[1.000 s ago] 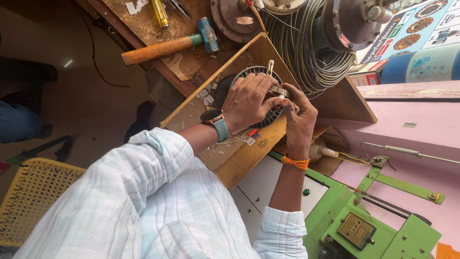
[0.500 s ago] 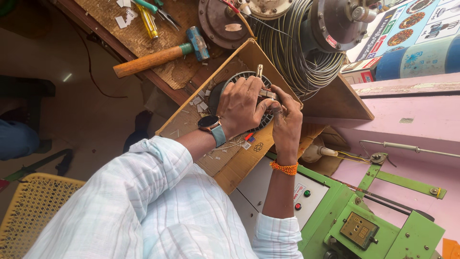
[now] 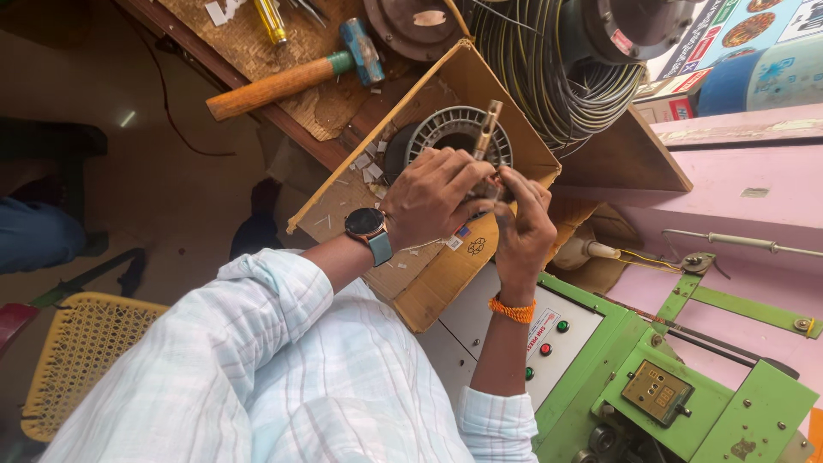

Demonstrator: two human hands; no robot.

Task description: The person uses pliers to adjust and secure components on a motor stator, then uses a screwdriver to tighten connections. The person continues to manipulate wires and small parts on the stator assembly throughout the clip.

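Note:
A round grey motor stator [image 3: 446,130] lies in an open cardboard box [image 3: 446,257]. My left hand [image 3: 433,195], with a wristwatch, rests over the stator's near rim, fingers curled on it. My right hand [image 3: 523,219], with an orange wristband, pinches at the same spot beside the left fingers. A thin brass-coloured tool [image 3: 487,129] stands up from between the two hands; which hand grips it is hidden.
A wooden-handled hammer [image 3: 296,73] and a yellow screwdriver [image 3: 273,21] lie on the workbench behind the box. A large wire coil [image 3: 549,77] sits at the back right. A green machine with buttons [image 3: 651,386] is at lower right, a yellow woven seat [image 3: 81,351] at lower left.
Both hands have stayed on the stator, fingers shifting slightly. The brass tool now stands more clearly above the hands. The camera has moved a little.

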